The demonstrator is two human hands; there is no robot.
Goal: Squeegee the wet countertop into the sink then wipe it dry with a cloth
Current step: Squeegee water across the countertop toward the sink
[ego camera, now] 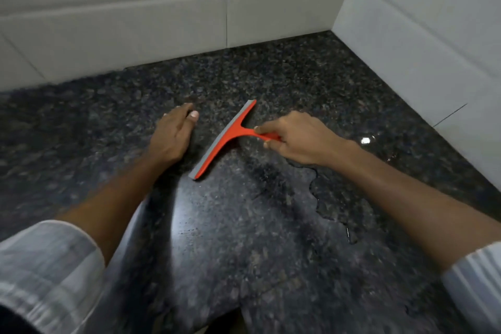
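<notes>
A red squeegee [226, 141] with a grey rubber blade lies slanted on the dark speckled granite countertop [244, 225]. My right hand [292, 141] grips its red handle, with the blade edge down on the stone and facing left. My left hand [173, 135] rests flat on the counter just left of the blade, fingers straight. A sheet of water [339, 198] with a ragged edge spreads over the counter below and right of my right hand. No sink and no cloth are in view.
White tiled walls stand behind the counter [162, 22] and along its right side [433, 35], meeting in a corner at the upper right. A bright light reflection [366, 140] glints on the wet stone near the right wall.
</notes>
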